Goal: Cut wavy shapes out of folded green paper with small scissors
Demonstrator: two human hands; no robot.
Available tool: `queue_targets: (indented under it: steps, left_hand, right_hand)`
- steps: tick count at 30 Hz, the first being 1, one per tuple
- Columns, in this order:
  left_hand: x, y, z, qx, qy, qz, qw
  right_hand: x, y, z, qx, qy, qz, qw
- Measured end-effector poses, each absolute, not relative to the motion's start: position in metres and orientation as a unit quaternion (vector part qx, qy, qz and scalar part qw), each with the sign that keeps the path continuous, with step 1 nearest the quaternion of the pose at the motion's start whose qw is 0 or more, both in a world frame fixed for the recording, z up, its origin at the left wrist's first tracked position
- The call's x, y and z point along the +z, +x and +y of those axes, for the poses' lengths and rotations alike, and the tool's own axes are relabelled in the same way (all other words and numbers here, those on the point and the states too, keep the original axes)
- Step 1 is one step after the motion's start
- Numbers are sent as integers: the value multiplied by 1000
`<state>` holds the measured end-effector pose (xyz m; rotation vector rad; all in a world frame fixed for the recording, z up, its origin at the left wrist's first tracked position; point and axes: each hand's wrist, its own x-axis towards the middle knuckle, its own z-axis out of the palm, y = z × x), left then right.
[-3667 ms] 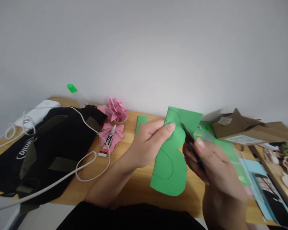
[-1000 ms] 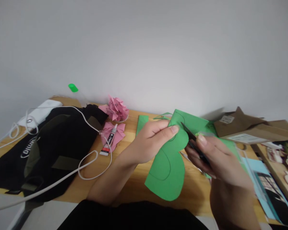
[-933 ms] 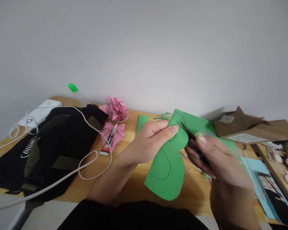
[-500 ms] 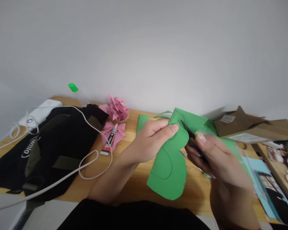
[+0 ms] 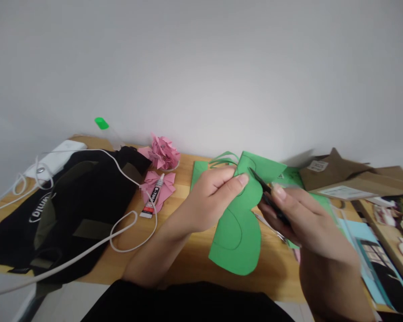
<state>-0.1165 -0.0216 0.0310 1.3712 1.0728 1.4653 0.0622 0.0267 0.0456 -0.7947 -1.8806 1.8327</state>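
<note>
My left hand (image 5: pixel 213 197) pinches a sheet of green paper (image 5: pixel 242 243) near its upper left edge, thumb on top. Curved pencil lines run over the sheet, and its right side has a rounded, wavy edge. In my right hand (image 5: pixel 298 219) is a pair of black scissors (image 5: pixel 263 185), gripped by the handles, which the fingers mostly cover. The blades lie in the upper part of the paper, just right of my left thumb. Thin green strips (image 5: pixel 225 158) curl up behind my left hand.
Pink paper flowers (image 5: pixel 164 152) and a B-7000 glue tube (image 5: pixel 152 197) lie left of my hands. Further left are a black bag (image 5: pixel 97 205), a white cable (image 5: pixel 74 259) and a white power strip (image 5: pixel 55 158). Brown paper packaging (image 5: pixel 352 179) sits at the right by the wall.
The scissors and my right hand have shifted slightly, with the blades still in the paper. The lower end of the green sheet has swung a little to the right and up.
</note>
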Motion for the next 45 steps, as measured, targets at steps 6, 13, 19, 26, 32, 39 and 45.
queue_targets:
  steps: [6,13,19,26,32,39,45]
  left_hand:
    - [29,-114,-20,558,547,410,470]
    - [26,-112,-21,567,530,425,466]
    - [27,-112,-21,571,519,418,479]
    - [29,-112,-21,575,538,417,453]
    - [28,-113,-21,574,549,413,447]
    - [31,-119,-22,551,576,429,426]
    - [31,-119,-23,583,555,419,420]
  right_hand:
    - [46,59,25,649,-298,-671,201]
    - [45,58,26,644,-291,-679,197]
    - [45,56,25,654,-276,-676,197]
    - [49,49,21,658,-291,-655,233]
    - [50,49,18,651,-310,-646,251]
    - [54,59,28,611,-281,-716,186]
    - [55,63,29,611,-276,-723,165]
